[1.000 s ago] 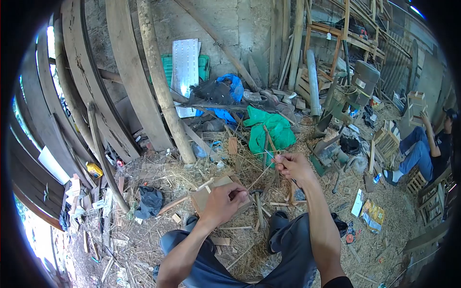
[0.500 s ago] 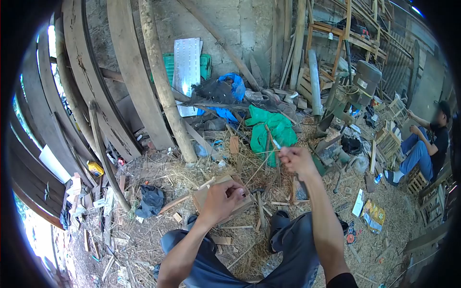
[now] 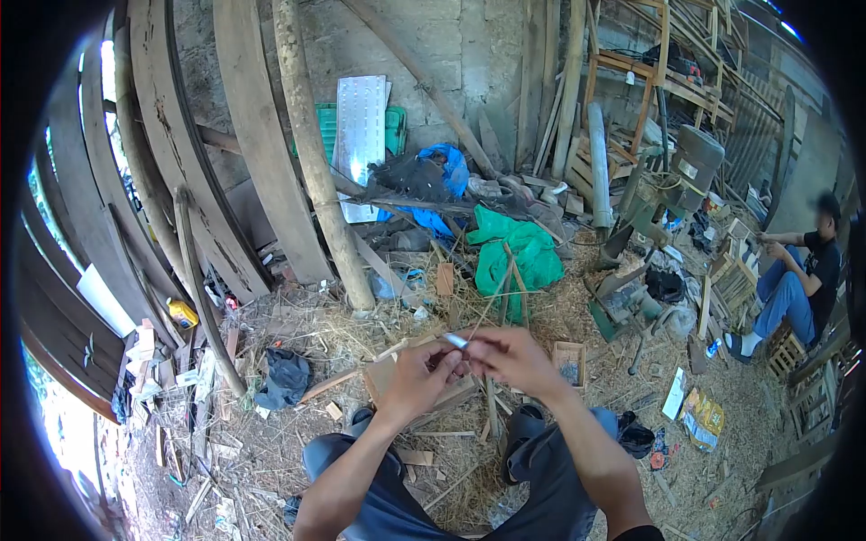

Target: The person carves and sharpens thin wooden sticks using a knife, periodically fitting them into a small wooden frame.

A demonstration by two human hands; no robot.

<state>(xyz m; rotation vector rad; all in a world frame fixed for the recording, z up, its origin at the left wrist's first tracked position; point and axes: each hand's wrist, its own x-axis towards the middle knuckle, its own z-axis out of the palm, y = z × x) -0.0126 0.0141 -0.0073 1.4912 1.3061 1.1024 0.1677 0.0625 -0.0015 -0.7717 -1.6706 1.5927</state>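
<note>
In front of my knees both hands meet, fingertips touching. My right hand is closed around a short, slim object with a pale, shiny end; its kind I cannot make out. My left hand is pinched shut against the right fingers, and whatever lies between its fingertips is hidden. Beneath the hands stands a wooden box or block, partly covered by my left hand. A wooden handle slants on the ground between my feet. To the right of my right hand sits a small wooden tray with small grey pieces inside.
Straw, shavings and wood scraps cover the ground. A green plastic sheet lies ahead, left of a machine. Leaning poles and boards line the left. At right another person sits on a crate. A yellow bag lies nearer.
My right hand has come down and left, bringing the slim object to my left hand. My left hand stays near the box. The view has shifted slightly.
</note>
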